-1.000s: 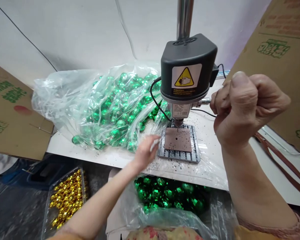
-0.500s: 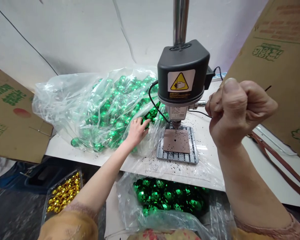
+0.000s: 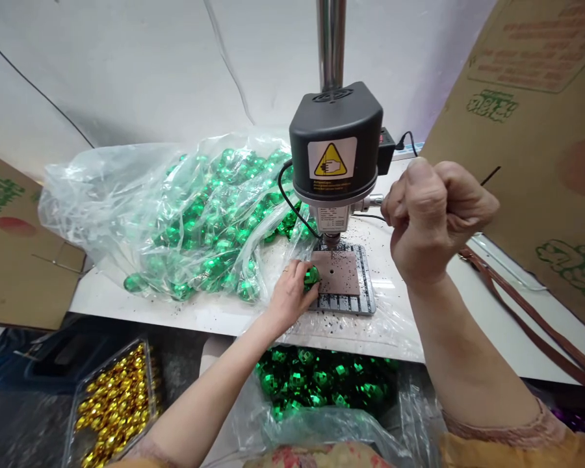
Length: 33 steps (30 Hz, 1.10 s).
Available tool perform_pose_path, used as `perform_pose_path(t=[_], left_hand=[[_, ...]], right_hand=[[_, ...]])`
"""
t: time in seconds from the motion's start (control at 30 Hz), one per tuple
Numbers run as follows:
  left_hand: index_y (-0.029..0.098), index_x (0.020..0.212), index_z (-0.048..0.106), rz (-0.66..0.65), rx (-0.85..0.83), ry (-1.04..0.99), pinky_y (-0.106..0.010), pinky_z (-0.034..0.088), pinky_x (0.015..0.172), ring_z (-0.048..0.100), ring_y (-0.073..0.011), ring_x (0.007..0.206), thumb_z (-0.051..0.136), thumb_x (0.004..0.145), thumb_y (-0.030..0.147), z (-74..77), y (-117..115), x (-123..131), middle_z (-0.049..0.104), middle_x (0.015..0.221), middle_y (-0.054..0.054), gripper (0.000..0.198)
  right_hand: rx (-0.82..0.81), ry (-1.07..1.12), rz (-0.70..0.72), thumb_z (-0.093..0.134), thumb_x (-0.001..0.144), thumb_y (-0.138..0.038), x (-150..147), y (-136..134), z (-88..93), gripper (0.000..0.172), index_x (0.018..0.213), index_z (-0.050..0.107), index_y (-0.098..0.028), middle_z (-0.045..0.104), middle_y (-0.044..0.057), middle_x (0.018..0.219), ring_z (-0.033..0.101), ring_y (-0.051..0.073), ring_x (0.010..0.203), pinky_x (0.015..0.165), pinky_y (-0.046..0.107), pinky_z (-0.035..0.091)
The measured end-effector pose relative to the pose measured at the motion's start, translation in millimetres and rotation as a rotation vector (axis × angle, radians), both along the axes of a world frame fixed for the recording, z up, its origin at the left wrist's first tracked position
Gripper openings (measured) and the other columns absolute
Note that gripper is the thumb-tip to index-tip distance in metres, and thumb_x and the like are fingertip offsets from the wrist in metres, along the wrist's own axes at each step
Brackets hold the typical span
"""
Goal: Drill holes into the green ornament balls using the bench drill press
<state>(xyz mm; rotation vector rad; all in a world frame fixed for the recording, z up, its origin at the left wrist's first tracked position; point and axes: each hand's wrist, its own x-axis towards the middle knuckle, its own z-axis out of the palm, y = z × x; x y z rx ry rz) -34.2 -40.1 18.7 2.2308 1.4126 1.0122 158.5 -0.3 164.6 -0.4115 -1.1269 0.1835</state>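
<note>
My left hand (image 3: 292, 292) is closed on a shiny green faceted ball (image 3: 311, 277), at the left edge of the brown pad (image 3: 344, 283) on the drill press base. The drill press (image 3: 336, 143) stands upright with its bit above a small dark hole in that pad. To the right of the press head, my right hand (image 3: 431, 221) makes a fist around the feed handle, which the fingers mostly hide. Dark shavings lie scattered over the pad and the slotted metal base (image 3: 365, 299).
A clear plastic bag (image 3: 102, 188) of green balls lies on the white table to the left. Below the front edge, another bag (image 3: 331, 426) holds more green balls. Gold balls (image 3: 117, 396) fill a clear bin. Cardboard boxes (image 3: 531, 149) flank the table; a brown strap (image 3: 521, 305) lies right.
My left hand has moved right from the opening of the bag to the pad, now with a green ball in its fingers. My right hand keeps its grip beside the press head.
</note>
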Motion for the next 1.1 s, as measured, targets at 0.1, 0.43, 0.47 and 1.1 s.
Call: perform_pose_path(t=[0.1,0.43,0.47,1.1], left_hand=[[0.025,0.124,0.06,0.03,-0.219,-0.344,-0.041,0.054,0.092,0.063,-0.0226,0.099,0.065,0.089,0.03,9.4,2.6,1.7,0.064,0.11,-0.007,0.035],[0.027,0.121,0.056,0.017,-0.669,-1.198,-0.047,0.06,0.092,0.071,-0.0224,0.099,0.073,0.086,0.043,11.0,20.3,13.4,0.071,0.113,-0.006,0.043],[0.026,0.121,0.057,0.012,-0.659,-1.196,-0.047,0.06,0.093,0.071,-0.0231,0.102,0.071,0.088,0.047,10.0,20.6,14.2,0.071,0.115,-0.007,0.041],[0.02,0.128,0.062,-0.047,-0.293,-0.82,-0.039,0.054,0.1,0.067,-0.0242,0.113,0.079,0.082,0.052,-31.0,48.5,27.1,0.071,0.123,-0.01,0.058]], right_hand=[[-0.034,-0.015,-0.039,0.06,0.095,-0.034,0.0,-0.1,-2.1,0.052,0.056,0.028,-0.021,0.028,-0.005,0.049,0.033,0.005,0.043,0.046,0.028,0.023],[0.006,0.004,0.002,0.062,0.094,-0.033,0.6,1.0,-3.9,0.053,0.056,0.027,-0.02,0.026,-0.005,0.049,0.034,0.005,0.043,0.045,0.028,0.022],[0.019,0.001,0.009,0.063,0.094,-0.032,0.9,1.3,-4.1,0.053,0.056,0.027,-0.02,0.026,-0.006,0.049,0.034,0.005,0.043,0.045,0.027,0.022],[-0.002,-0.071,-0.037,0.057,0.097,-0.034,0.8,-0.5,-6.9,0.049,0.062,0.025,-0.023,0.021,-0.005,0.054,0.029,0.005,0.044,0.044,0.027,0.023]])
